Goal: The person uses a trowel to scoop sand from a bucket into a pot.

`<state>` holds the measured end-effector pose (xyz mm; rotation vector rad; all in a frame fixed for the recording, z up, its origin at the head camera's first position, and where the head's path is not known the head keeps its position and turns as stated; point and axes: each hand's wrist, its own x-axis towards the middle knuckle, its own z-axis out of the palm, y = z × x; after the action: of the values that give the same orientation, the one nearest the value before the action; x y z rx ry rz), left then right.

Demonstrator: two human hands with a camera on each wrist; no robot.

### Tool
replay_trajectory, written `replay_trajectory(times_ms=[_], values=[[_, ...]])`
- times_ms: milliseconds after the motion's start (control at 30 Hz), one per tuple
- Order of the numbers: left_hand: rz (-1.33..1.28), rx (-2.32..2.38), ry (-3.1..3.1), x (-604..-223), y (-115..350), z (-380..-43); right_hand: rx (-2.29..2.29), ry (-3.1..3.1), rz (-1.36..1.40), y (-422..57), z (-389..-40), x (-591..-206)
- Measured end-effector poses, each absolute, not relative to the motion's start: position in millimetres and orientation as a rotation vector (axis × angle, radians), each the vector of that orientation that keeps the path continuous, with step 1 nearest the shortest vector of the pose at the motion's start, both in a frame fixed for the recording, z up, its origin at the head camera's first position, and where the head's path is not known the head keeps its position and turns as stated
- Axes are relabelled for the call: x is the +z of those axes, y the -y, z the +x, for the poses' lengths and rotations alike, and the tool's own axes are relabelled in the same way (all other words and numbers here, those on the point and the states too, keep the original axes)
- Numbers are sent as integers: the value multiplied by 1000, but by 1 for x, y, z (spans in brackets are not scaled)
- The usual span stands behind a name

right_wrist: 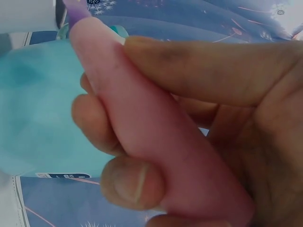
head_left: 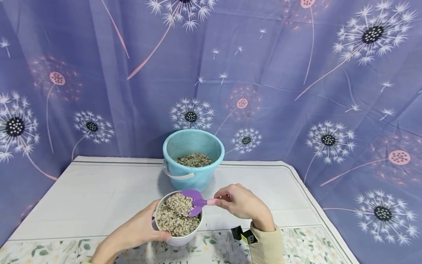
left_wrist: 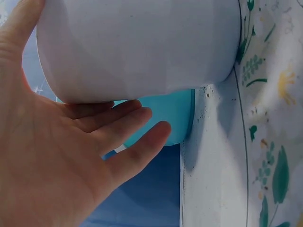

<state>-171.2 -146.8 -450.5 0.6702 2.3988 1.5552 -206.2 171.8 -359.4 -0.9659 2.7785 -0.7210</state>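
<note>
A white bowl (head_left: pixel 179 240) full of a coarse, pale grain-like mix (head_left: pixel 176 223) is at the front centre. My left hand (head_left: pixel 141 225) grips its left side, thumb over the near rim; the left wrist view shows the fingers along the bowl's wall (left_wrist: pixel 142 47). In my right hand (head_left: pixel 242 201) is a small toy shovel, its pink handle (right_wrist: pixel 142 113) between thumb and curled fingers. The shovel's purple blade (head_left: pixel 196 209) lies over the bowl's right part, with a heap of the mix at its left edge. Whether the blade touches the bowl's rim is hard to tell.
Just behind the bowl stands a light blue bucket (head_left: pixel 171 170) with a white handle and more of the mix (head_left: pixel 194 160) inside. A white and floral cloth covers the table (head_left: pixel 108 190). Behind hangs a blue dandelion-print curtain (head_left: pixel 148 99).
</note>
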Motion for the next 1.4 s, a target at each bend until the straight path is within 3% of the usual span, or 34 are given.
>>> replay_trajectory(times_ms=[1400], values=[[695, 1616, -2261, -449, 146, -174, -658, -3003, -834, -166, -201, -356]])
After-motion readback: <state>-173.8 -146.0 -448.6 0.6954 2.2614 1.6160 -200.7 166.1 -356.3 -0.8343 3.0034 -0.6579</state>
